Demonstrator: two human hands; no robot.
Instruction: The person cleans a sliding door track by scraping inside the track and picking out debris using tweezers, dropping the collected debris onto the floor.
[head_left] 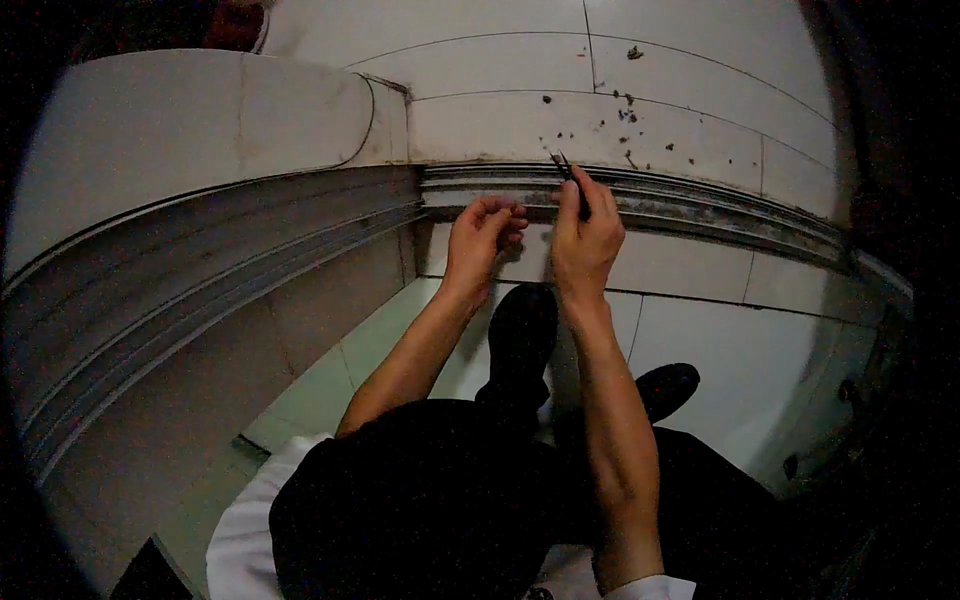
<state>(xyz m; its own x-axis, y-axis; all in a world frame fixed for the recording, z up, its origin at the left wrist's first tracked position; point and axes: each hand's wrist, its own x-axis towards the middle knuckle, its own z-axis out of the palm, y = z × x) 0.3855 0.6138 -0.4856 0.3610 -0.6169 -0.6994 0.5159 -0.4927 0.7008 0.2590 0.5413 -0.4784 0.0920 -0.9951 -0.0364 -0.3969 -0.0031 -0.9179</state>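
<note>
My right hand (pixel 586 238) grips black tweezers (pixel 566 168) by the handle, their two thin tips parted and pointing away over the far edge of the metal track. Beneath it runs the grimy grooved sliding-door track (pixel 690 208), with dark dirt in its channels. Just left of the right hand, my left hand (pixel 480 240) hovers over the track's near side. Its fingers are loosely curled and somewhat apart, with nothing visible in them. On the tiles past the track lie scattered dark crumbs of debris (pixel 624 115).
A second track (pixel 250 270) runs along the left, meeting the first at a corner. A thin dark cable (pixel 372 120) curves over the pale ledge (pixel 200 110). My black shoes (pixel 524 320) stand on the near tiles. A larger dark clump (pixel 635 52) lies on the far floor.
</note>
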